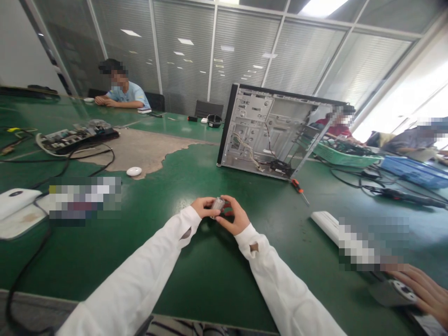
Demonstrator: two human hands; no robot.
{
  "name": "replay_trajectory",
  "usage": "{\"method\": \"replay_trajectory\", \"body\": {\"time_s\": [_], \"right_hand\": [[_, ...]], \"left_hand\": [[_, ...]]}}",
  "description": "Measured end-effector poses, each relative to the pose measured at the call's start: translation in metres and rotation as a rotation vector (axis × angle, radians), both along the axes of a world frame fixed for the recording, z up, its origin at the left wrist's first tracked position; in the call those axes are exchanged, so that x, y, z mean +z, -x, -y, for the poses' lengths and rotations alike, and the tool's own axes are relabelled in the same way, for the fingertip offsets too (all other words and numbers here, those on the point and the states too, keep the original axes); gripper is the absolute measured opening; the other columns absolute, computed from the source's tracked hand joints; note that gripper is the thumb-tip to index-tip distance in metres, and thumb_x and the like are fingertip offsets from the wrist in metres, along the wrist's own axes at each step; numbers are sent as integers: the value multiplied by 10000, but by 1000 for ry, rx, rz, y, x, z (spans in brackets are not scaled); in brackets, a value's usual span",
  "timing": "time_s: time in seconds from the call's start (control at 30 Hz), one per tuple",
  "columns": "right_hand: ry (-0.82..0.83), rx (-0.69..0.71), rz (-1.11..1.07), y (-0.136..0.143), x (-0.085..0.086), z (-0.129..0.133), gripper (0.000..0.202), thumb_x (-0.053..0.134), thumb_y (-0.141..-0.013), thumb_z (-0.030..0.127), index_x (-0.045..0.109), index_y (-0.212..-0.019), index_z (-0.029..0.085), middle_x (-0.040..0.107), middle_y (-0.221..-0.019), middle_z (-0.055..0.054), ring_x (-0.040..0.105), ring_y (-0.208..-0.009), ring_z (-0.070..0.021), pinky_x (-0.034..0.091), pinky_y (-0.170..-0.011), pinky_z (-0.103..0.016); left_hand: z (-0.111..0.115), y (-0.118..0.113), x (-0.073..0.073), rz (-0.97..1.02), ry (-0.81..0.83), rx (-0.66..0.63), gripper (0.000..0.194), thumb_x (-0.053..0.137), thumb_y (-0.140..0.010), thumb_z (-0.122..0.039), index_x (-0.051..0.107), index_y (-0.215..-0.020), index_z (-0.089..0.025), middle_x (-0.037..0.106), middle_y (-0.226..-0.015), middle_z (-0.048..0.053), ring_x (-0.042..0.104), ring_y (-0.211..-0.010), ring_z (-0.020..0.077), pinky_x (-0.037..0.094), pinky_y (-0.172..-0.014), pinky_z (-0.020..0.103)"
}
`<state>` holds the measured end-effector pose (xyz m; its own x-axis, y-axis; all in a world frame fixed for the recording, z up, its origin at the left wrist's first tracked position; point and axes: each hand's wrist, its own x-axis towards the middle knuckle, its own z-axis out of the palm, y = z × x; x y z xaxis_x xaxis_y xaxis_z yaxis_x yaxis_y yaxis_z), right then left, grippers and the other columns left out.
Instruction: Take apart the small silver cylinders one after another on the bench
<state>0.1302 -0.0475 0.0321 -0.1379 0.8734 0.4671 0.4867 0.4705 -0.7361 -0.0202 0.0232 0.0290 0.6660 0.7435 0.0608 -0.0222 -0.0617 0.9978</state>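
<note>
A small grey metallic part [218, 204] is held up between my two hands over the green table [196, 261], near the middle of the view. My left hand [203, 206] grips it from the left with fingers and thumb. From the right, my right hand [236, 215] curls round it, its thumb at the lower edge and its fingers behind. Beyond my hands stands an open computer case [259, 135], its bare metal inside showing some wires. An orange and black screwdriver [299, 187] lies by the case's lower right corner.
At the left are a circuit assembly [80, 137], black cables and a white device [17, 203]. A white oval object [134, 171] lies nearer the middle. Green [350, 156] and blue [416, 171] baskets, a white strip [329, 226] and another person's hand are at the right. People sit across the table.
</note>
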Motion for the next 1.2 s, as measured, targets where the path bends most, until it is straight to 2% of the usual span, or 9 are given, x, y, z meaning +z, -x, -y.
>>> {"method": "replay_trajectory", "body": {"time_s": [0.1, 0.2, 0.33, 0.67, 0.8, 0.93, 1.07, 1.2], "right_hand": [[111, 35, -118, 0, -7, -4, 653, 620, -576, 254, 297, -1143, 250, 435, -1102, -72, 497, -897, -172, 472, -638, -278], [171, 70, -179, 1, -13, -6, 704, 646, -553, 242, 273, -1149, 255, 435, -1102, -72, 493, -918, -172, 461, -677, -290], [198, 82, -275, 2, -19, -10, 690, 649, -560, 249, 274, -1138, 253, 433, -1110, -75, 495, -924, -169, 454, -710, -309], [185, 38, -323, 4, -23, -17, 720, 663, -534, 254, 252, -1125, 250, 422, -1130, -89, 498, -918, -185, 455, -600, -261], [184, 55, -370, 4, -21, -17, 699, 670, -529, 259, 257, -1092, 250, 428, -1106, -78, 480, -953, -192, 464, -625, -272], [141, 2, -408, 7, -19, -15, 641, 668, -520, 246, 297, -1043, 223, 402, -1082, -76, 437, -990, -189, 477, -703, -304], [113, -47, -424, 10, -17, -13, 592, 651, -524, 242, 319, -1013, 219, 398, -1045, -63, 437, -974, -171, 478, -733, -309], [80, -124, -331, 8, -19, -14, 624, 664, -475, 225, 331, -1001, 207, 410, -1018, -63, 456, -943, -183, 471, -708, -315]], "left_hand": [[-6, -3, -8, 70, 198, 34, 667, 736, -425, -324, 454, -1004, -150, 648, -691, 37, 609, -646, 189, 445, -627, 315], [-12, -4, -13, 68, 248, 75, 682, 739, -410, -356, 450, -991, -147, 633, -634, 20, 596, -559, 166, 434, -581, 292], [-13, -6, -10, 126, 276, 93, 614, 730, -438, -344, 478, -957, -133, 622, -699, 22, 588, -600, 156, 429, -609, 290], [-5, -15, 1, 224, 385, 55, 477, 664, -524, -299, 506, -927, -100, 612, -762, 62, 589, -672, 195, 422, -646, 316], [0, -19, 5, 269, 402, 66, 419, 621, -557, -293, 525, -917, -100, 602, -827, 73, 575, -725, 201, 416, -665, 305], [2, -22, 4, 263, 399, 72, 399, 585, -582, -300, 518, -920, -98, 590, -813, 65, 567, -719, 193, 413, -656, 300], [4, -27, 4, 207, 365, 147, 418, 633, -548, -324, 502, -878, -103, 580, -745, 39, 558, -652, 147, 408, -604, 254], [8, -28, 8, 86, 302, 246, 428, 654, -532, -385, 473, -842, -151, 549, -692, -7, 530, -575, 102, 401, -507, 213]]}}
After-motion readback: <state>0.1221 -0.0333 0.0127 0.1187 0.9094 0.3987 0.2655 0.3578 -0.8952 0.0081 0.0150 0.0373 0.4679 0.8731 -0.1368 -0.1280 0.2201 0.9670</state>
